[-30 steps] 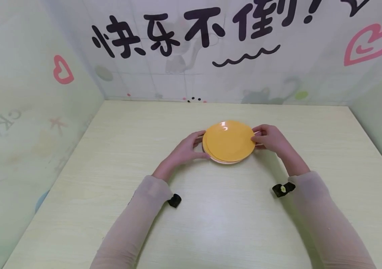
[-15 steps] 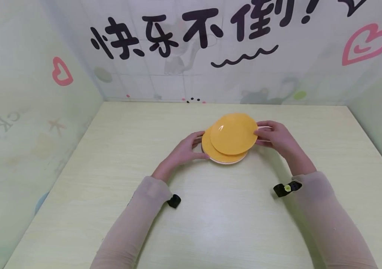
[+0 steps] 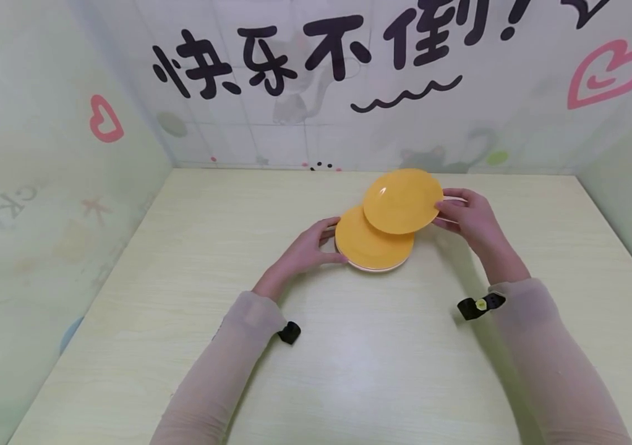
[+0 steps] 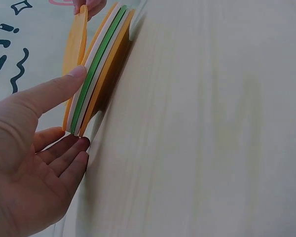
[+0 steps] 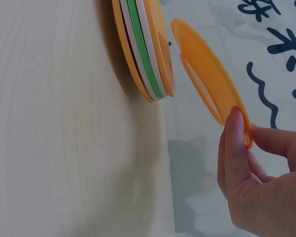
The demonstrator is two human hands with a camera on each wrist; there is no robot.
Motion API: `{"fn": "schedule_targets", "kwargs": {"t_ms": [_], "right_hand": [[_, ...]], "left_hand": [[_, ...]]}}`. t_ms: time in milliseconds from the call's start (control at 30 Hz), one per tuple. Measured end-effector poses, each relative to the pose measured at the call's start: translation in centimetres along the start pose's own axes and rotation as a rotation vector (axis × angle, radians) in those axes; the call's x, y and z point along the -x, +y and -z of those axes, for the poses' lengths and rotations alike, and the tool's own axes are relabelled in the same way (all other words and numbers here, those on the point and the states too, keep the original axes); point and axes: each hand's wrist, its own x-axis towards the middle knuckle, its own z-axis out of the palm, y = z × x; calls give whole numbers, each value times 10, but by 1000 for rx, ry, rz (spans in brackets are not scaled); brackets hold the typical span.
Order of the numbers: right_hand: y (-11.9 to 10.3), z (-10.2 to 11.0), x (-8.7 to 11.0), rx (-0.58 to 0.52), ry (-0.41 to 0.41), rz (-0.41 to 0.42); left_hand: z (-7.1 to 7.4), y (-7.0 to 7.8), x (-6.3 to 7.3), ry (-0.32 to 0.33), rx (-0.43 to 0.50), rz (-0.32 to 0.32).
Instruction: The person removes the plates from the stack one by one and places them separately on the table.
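My right hand [image 3: 477, 222] pinches the rim of a yellow-orange plate [image 3: 405, 201] between thumb and fingers. In the right wrist view this lifted plate [image 5: 212, 74] is tilted, with a gap between it and the stack of plates [image 5: 147, 54]. From above, it overlaps the back right of the stack, whose top plate [image 3: 368, 244] is also orange. My left hand [image 3: 313, 247] holds the left edge of that stack. In the left wrist view, the thumb lies on the upper edge and fingers reach beneath; a green plate [image 4: 94, 74] shows between white and orange ones.
The stack sits on a pale wood-grain table [image 3: 349, 346] toward its back edge. Behind rises a wall [image 3: 294, 136] with dark lettering and a pink heart [image 3: 611, 74]. Black wrist cameras sit at the left cuff [image 3: 289, 333] and right cuff [image 3: 480, 305].
The right hand has lifted the top orange plate off the stack and carried it back and to the right, uncovering the orange plate beneath. The left hand has stayed at the stack.
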Motion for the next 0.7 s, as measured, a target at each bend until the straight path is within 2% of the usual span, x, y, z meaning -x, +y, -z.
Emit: {"fn": "schedule_targets", "kwargs": {"t_ms": [300,600,700], "right_hand": [[0,8,-6,22,80,10],[1,13,-8,-63,130,23],[2,15,-9,-121,140,23]], "left_hand": [[0,-1,-1,-7,-6,5],[0,1,0,0,17,19],[0,1,0,-1,17,16]]}}
